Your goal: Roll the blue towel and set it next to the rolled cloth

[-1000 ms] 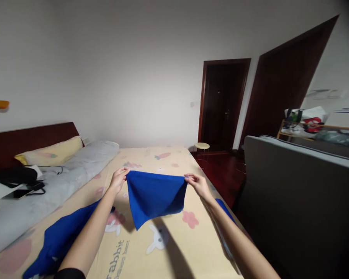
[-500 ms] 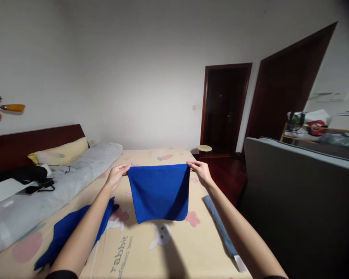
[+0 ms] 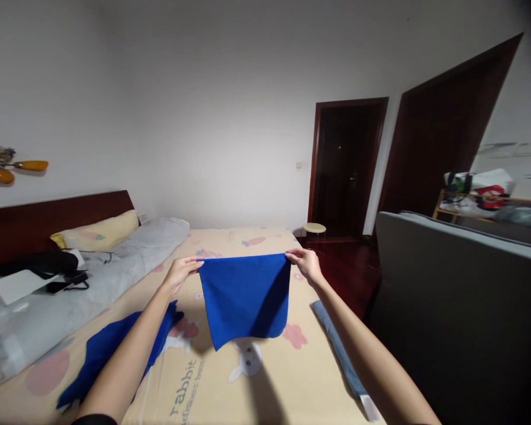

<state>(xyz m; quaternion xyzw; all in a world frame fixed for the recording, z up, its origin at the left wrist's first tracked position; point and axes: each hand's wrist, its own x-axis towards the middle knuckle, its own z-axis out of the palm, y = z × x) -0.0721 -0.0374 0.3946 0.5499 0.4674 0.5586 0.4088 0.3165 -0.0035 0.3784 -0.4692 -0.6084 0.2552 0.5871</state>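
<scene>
A: Where is the rectangular bright-blue fabric cloth [image 3: 243,304]?

B: In the air above the bed with a cream rabbit-print sheet [image 3: 318,383], spread between the left hand [image 3: 182,274] and the right hand [image 3: 304,263].

A: How is it gripped?

B: Each hand pinches one upper corner between thumb and fingers — the hands stand well apart, probably because that spacing draws the top edge nearly straight.

A: And the lower part?

B: It hangs loose, with nothing holding it from below. The lower left corner dips further than the lower right, so I'd judge the drape slightly uneven.

A: What lies on the left?

B: A crumpled heap of deep-blue fabric [image 3: 104,348], on the bed. The left forearm [image 3: 135,339] crosses in front, so I cannot tell how many pieces it holds.

A: And on the right?

B: A long, narrow grey-blue fabric bundle [image 3: 336,342] with a white tag [image 3: 370,407], near the bed's edge — perhaps set there to stay out of the cloth's way.
</scene>
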